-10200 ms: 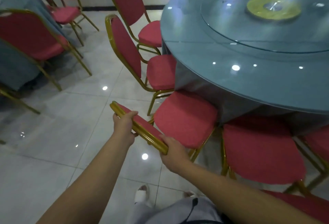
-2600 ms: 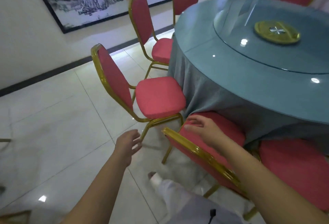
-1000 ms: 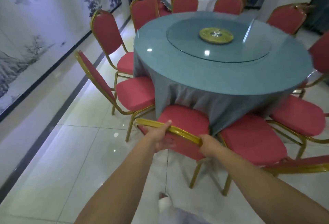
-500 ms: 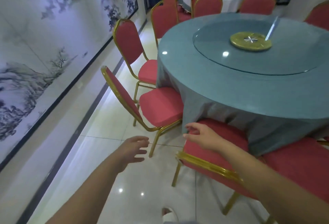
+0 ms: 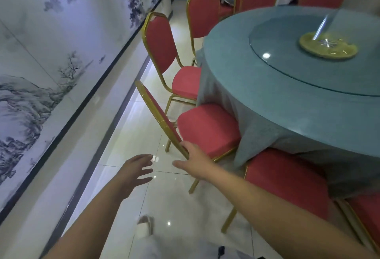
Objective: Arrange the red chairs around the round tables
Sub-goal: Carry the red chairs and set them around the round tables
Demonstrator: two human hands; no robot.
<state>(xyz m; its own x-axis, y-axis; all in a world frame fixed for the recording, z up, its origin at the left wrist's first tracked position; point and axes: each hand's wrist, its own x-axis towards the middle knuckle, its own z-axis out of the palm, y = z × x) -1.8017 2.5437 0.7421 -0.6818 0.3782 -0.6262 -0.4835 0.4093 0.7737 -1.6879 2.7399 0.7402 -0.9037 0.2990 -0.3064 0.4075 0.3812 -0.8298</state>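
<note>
Right hand [image 5: 193,162] is spread wide, fingertips touching the gold back edge of the red chair [image 5: 207,129]. Its seat, just past the hand, tucks under the round surface [image 5: 287,102] rim. Left hand [image 5: 135,168] hovers open beside it, with open floor [image 5: 131,135] ahead.

text: I read none | labels, brands: none | numbers, signs: none | wall painting [image 5: 51,63]: no writing I can make out
</note>
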